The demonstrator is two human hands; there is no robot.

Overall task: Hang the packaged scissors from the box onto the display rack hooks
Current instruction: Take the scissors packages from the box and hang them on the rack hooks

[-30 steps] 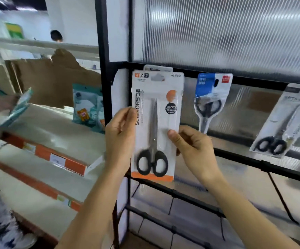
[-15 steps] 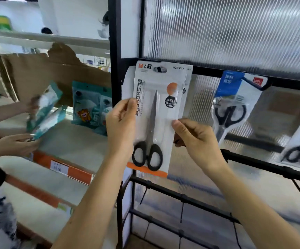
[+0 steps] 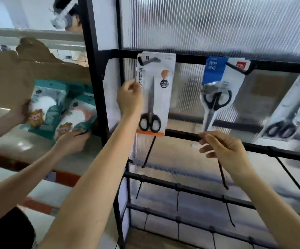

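Note:
A white packaged pair of black-handled scissors (image 3: 155, 97) hangs from a black hook (image 3: 150, 60) on the top bar of the display rack (image 3: 188, 58). My left hand (image 3: 129, 100) pinches the package's left edge, fingers curled over the printing. My right hand (image 3: 223, 150) is off the package, lower and to the right, in front of the middle bar, fingers loosely curled round nothing I can see. Its fingertips lie just under the bottom of a blue-topped scissors package (image 3: 217, 90) on the neighbouring hook. The box is out of view.
A third scissors package (image 3: 293, 114) hangs tilted at the far right. Bare black hooks (image 3: 148, 153) stick out from the lower bars. Left of the rack's black post (image 3: 95, 87), another person's hands (image 3: 72, 141) handle teal packets (image 3: 56, 105) on a shelf backed by torn cardboard.
The white package now hangs on the hook. My right hand let go of its right edge and dropped down to the right. The other person's hands moved closer to the post.

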